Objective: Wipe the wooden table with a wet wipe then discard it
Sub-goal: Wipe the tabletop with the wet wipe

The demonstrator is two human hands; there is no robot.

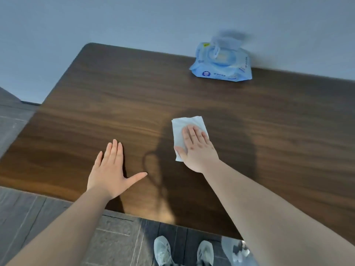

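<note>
- Head view: the wet wipe (187,131) lies flat on the wooden table (96,104), pinned under the right hand (197,150); that hand is spread palm-down on it, pressing rather than clenched; the left hand (111,173) rests flat and empty on the wood, just beside.
- The wipe sticks out ahead and left of the right fingers (192,133); its long axis runs toward the far edge, tilted slightly; the wipe pack (221,64) sits well beyond; unwiped wood seems to lie on all sides.

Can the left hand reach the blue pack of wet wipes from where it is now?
Probably yes, but with a stretch. The left hand lies flat near the table's front edge; the wet wipes pack sits at the far edge, and bare wood lies between.
</note>
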